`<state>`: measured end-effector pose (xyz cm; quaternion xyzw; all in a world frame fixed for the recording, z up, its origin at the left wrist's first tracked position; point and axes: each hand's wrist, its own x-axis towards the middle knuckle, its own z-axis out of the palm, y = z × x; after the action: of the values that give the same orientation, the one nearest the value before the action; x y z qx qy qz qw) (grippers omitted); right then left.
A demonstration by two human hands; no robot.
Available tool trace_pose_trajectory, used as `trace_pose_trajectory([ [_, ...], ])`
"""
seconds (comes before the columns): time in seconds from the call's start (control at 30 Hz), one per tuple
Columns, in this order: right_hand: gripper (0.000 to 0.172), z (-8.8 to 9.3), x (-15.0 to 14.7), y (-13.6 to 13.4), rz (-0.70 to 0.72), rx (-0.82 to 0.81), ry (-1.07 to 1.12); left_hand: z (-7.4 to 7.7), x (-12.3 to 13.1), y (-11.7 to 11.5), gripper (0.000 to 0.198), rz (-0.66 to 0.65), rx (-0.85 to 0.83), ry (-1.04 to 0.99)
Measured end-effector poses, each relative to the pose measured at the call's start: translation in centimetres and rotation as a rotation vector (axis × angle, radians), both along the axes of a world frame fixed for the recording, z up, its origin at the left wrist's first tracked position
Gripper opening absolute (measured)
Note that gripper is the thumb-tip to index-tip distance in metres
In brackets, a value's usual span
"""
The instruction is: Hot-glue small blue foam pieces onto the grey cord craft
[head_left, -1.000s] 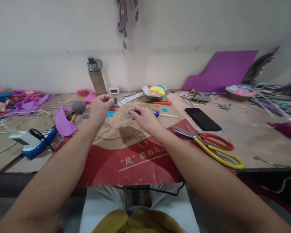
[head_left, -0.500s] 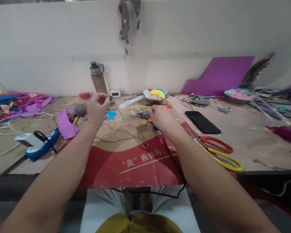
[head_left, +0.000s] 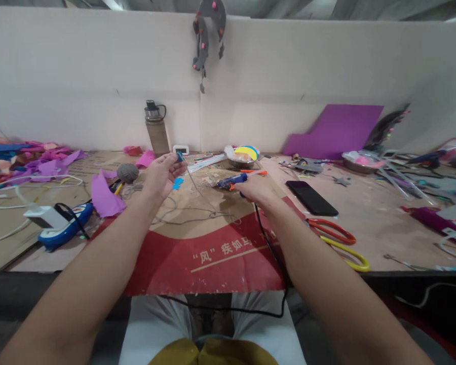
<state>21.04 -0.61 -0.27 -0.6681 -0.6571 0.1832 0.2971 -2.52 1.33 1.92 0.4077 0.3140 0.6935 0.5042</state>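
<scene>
My left hand [head_left: 160, 175] is raised over the cardboard mat [head_left: 209, 253], palm up, pinching a small blue piece [head_left: 180, 156] with a thin grey thread [head_left: 193, 182] hanging from it to the mat. My right hand [head_left: 256, 190] is closed round a blue glue gun [head_left: 230, 182], whose nozzle points left toward the blue piece. A black cord [head_left: 268, 243] runs from the gun along my right forearm and down over the table edge. A small blue cutout [head_left: 177, 183] lies on the mat just under my left hand.
Red and yellow scissors [head_left: 336, 242] and a black phone [head_left: 311, 198] lie to the right. A grey yarn ball [head_left: 127, 173], purple felt [head_left: 102, 195] and a blue device [head_left: 63, 229] are at the left. A water bottle [head_left: 156, 130] and a metal bowl [head_left: 241, 153] stand behind.
My right hand reached forward, took up the blue glue gun and lifted it toward the blue piece. My left hand turned palm up, still pinching the piece. The view tilted upward.
</scene>
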Motion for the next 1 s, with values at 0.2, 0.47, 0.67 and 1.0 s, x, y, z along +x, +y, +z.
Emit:
trace_pose_trajectory([
  [0.2, 0.024, 1.4, -1.1, -1.2, -0.006, 0.179, 0.192, -0.3, 0.4, -0.2, 0.009, 0.077, 0.103, 0.176],
  [0.47, 0.028, 1.5, -3.3, -2.8, 0.42, 0.428, 0.529, -0.8, 0.8, -0.4, 0.012, 0.214, 0.155, 0.41],
  [0.67, 0.029, 0.8, -3.3, -2.9, 0.478, 0.499, 0.407, -0.8, 0.9, -0.3, 0.012, 0.233, 0.163, 0.384],
  [1.0, 0.036, 1.4, -3.4, -3.8, 0.447, 0.515, 0.231, -0.8, 0.9, -0.5, 0.011, 0.244, 0.187, 0.345],
])
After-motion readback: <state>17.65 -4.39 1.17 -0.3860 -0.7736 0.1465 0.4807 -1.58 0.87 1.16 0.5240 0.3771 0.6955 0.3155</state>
